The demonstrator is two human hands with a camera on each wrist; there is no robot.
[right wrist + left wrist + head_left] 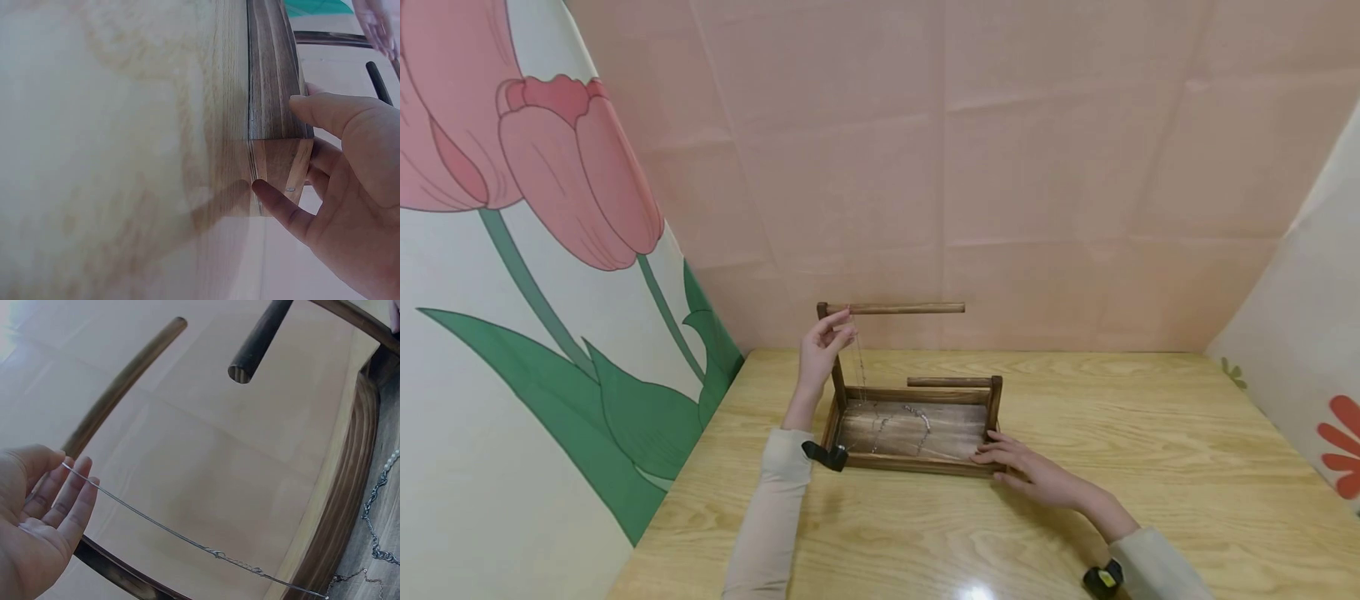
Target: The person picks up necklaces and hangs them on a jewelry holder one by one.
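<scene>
Silver chain [216,554] hangs lengthwise downward, left hand [824,350] pinching it, right hand [1036,477] touching wooden stand [917,464] with spread fingers.

The left arm [769,517] rises from seven o'clock, its left hand [824,350] raised toward one o'clock, thumb and forefinger pinched together, the other fingers gently bent. The right arm [1153,562] enters from five o'clock; its right hand [1037,477] sits lower, aimed at ten o'clock, fingers spread.
</scene>
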